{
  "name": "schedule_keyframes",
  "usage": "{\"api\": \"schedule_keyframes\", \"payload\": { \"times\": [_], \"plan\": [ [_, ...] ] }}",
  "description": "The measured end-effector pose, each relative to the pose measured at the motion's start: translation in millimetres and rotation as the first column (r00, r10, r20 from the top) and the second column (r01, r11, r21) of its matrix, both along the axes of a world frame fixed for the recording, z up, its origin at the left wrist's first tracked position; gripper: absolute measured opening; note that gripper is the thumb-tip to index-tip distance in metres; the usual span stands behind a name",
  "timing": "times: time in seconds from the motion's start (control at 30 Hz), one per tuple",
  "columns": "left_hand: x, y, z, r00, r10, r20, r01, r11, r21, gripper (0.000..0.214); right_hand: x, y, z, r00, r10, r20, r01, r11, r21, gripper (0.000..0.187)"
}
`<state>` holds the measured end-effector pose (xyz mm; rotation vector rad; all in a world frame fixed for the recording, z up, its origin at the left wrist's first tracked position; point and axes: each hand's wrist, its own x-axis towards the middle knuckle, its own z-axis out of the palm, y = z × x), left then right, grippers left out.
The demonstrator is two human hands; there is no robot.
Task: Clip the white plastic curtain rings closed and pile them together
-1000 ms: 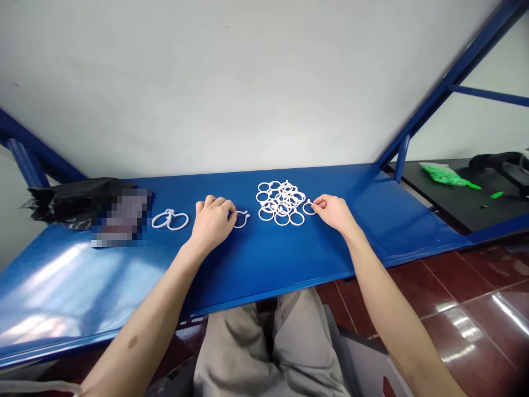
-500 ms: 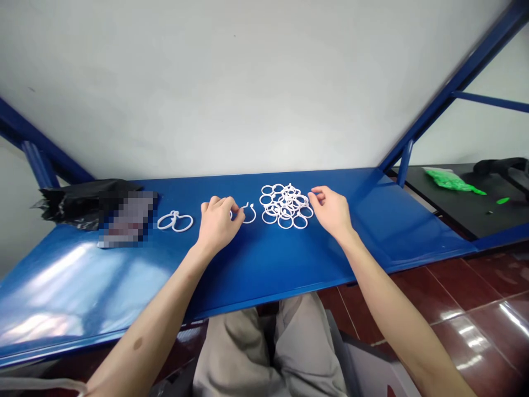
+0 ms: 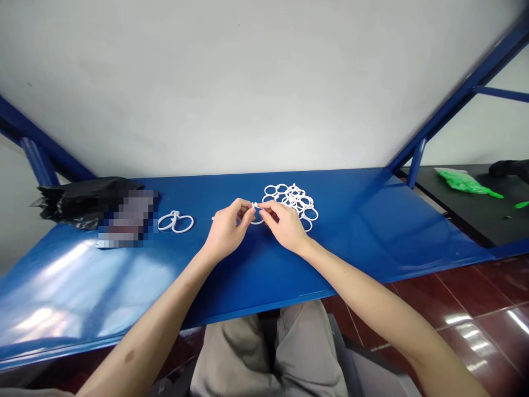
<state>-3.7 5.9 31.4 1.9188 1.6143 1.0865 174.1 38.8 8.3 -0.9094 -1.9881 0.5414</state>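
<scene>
My left hand (image 3: 230,227) and my right hand (image 3: 285,225) meet over the blue table, thumbs and fingertips pinched together. Between them is the small clasp end of a white plastic ring (image 3: 257,223), whose curve shows below the fingertips. My left hand hides part of more white plastic near its knuckles. Just beyond my right hand lies a pile of joined white rings (image 3: 306,202), partly covered by that hand. To the left, a smaller group of linked white rings (image 3: 182,224) rests flat on the table.
A black plastic bag (image 3: 78,201) and a blurred-out packet (image 3: 128,218) lie on the left of the blue table (image 3: 264,275). Blue metal posts (image 3: 416,162) rise at the sides. On a black surface to the right sits a green bag (image 3: 467,182).
My right hand has left the far side of the ring pile and moved left to meet my left hand. It now pinches the ring's clasp end. My left hand has shifted slightly right.
</scene>
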Motion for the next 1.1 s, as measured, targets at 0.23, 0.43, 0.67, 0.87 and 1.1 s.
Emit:
{"api": "schedule_keyframes", "payload": {
  "times": [0.23, 0.43, 0.67, 0.87, 1.1],
  "plan": [
    [-2, -4, -3.9, 0.971, -0.135, 0.195, 0.149, 0.987, -0.057, 0.029, 3, -10, 1.2, 1.0, -0.003, 0.024, 0.0, 0.991, 0.136, 0.021],
    [-5, -5, -4.5, 0.979, -0.18, 0.092, 0.185, 0.982, -0.04, 0.02, 9, -12, -0.7, 0.986, 0.031, 0.165, -0.073, 0.964, 0.255, 0.032],
    [-5, -7, 0.1, 0.98, -0.196, 0.023, 0.197, 0.98, -0.023, 0.022, 10, -11, -0.2, 0.964, 0.022, 0.265, -0.105, 0.948, 0.301, 0.038],
    [-10, -2, 9.0, 0.99, -0.093, -0.104, 0.102, 0.991, 0.082, 0.032, 12, -5, 11.2, 0.994, -0.055, 0.091, 0.029, 0.962, 0.27, 0.029],
    [-44, 10, -11.0, 0.796, 0.09, -0.599, -0.054, 0.996, 0.077, 0.044, 41, 25, 9.6, 0.923, -0.351, 0.159, 0.317, 0.926, 0.204, 0.027]
  ]
}}
